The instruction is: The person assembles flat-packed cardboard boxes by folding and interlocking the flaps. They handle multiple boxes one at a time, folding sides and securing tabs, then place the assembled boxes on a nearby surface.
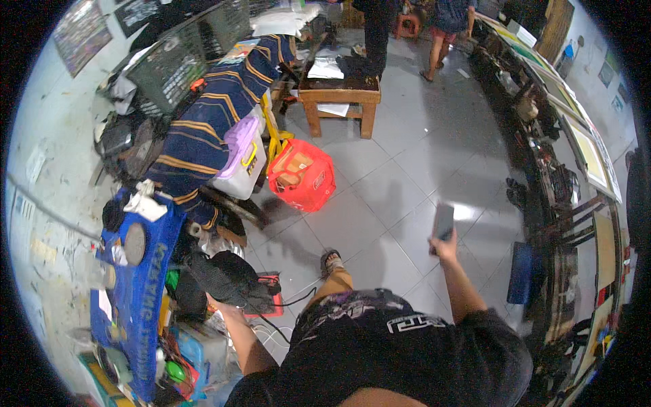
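Note:
My right hand is closed round a dark smartphone, held upright over the floor to the right. On the left, my left hand grips a bunched black fabric item from below; its exact kind is unclear and it hides most of the fingers. A dark cord runs near that item. Just beside it, a red box-like thing shows partly.
A blue cloth-covered table stands at the left. Ahead are a red bag, a lidded plastic bin and a wooden stool. Two people stand far ahead. Framed panels and clutter line the right wall.

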The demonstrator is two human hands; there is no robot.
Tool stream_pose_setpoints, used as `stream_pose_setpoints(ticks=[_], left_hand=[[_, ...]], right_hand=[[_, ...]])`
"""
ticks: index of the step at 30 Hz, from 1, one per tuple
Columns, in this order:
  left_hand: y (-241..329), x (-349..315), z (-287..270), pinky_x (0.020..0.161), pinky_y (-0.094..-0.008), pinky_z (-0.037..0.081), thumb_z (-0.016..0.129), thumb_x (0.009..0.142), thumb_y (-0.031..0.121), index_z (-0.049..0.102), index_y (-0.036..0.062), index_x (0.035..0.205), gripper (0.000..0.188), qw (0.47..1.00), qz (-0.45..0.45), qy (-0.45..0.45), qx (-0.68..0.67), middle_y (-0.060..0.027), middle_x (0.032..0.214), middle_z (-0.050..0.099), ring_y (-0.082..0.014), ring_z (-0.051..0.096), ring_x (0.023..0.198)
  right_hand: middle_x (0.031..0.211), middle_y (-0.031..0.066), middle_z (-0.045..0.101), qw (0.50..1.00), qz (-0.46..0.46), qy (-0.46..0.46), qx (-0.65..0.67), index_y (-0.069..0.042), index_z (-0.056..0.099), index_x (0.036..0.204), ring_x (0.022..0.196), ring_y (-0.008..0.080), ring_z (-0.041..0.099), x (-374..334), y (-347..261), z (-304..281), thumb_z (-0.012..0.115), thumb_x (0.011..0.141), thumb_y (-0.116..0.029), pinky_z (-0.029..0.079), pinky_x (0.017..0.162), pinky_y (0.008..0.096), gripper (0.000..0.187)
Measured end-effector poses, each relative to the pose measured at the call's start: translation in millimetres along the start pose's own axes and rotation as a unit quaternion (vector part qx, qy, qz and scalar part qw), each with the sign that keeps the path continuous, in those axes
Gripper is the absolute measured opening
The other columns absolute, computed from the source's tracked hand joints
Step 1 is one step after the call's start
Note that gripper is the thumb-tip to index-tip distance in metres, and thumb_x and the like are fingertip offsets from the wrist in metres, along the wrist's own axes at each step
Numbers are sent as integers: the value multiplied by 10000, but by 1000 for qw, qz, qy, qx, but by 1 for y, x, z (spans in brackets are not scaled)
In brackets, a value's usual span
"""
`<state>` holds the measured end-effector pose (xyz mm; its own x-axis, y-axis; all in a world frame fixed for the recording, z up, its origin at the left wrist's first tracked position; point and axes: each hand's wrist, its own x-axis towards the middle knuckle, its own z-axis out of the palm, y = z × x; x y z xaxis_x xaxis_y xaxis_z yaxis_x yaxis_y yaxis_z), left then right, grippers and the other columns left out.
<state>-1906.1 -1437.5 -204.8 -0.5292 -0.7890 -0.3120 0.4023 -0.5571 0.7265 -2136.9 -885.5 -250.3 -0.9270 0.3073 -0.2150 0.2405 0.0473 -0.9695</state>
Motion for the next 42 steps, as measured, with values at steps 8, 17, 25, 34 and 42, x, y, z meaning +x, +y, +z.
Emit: stream_pose_setpoints(ticks=[8, 17, 25, 34, 42], left_hand=[[-5, 132, 102, 949, -505, 413, 437, 837, 531, 516, 87, 1248, 610, 1000, -4, -10, 2, -108, 1243, 542, -335, 501, 1124], [-16, 208, 187, 952, -510, 408, 429, 840, 533, 509, 90, 1254, 612, 1000, 23, 3, -20, -105, 1248, 538, -341, 498, 1125], [-61, 221, 239, 954, -514, 404, 421, 842, 534, 503, 94, 1260, 613, 996, 56, 41, -52, -102, 1254, 534, -347, 496, 1126], [-102, 238, 300, 957, -520, 400, 413, 845, 536, 495, 97, 1267, 615, 994, 68, 47, -67, -99, 1259, 530, -354, 493, 1127], [-140, 259, 372, 960, -533, 389, 386, 841, 554, 494, 121, 1271, 619, 990, 84, 77, -82, -101, 1270, 522, -370, 486, 1137]], right_hand=[[1246, 215, 440, 925, -270, 67, -258, -34, 223, 1397, 1149, 356, 464, 148, -158, 208, 794, 521, -224, 396, 975, 426, 1064], [1147, 163, 447, 916, -361, 34, -170, -32, 245, 1383, 1050, 305, 507, 218, -251, 322, 834, 522, -150, 444, 893, 390, 1050], [1144, 169, 441, 887, -440, -1, -137, -23, 248, 1376, 1025, 319, 499, 294, -311, 363, 815, 505, -158, 433, 881, 398, 1048], [1123, 174, 456, 891, -435, -29, -130, -42, 293, 1365, 1030, 336, 501, 367, -361, 388, 801, 499, -151, 441, 869, 403, 1010], [1146, 174, 453, 900, -416, -50, -120, -34, 288, 1370, 1050, 330, 501, 424, -391, 394, 799, 495, -156, 438, 886, 391, 1020]])
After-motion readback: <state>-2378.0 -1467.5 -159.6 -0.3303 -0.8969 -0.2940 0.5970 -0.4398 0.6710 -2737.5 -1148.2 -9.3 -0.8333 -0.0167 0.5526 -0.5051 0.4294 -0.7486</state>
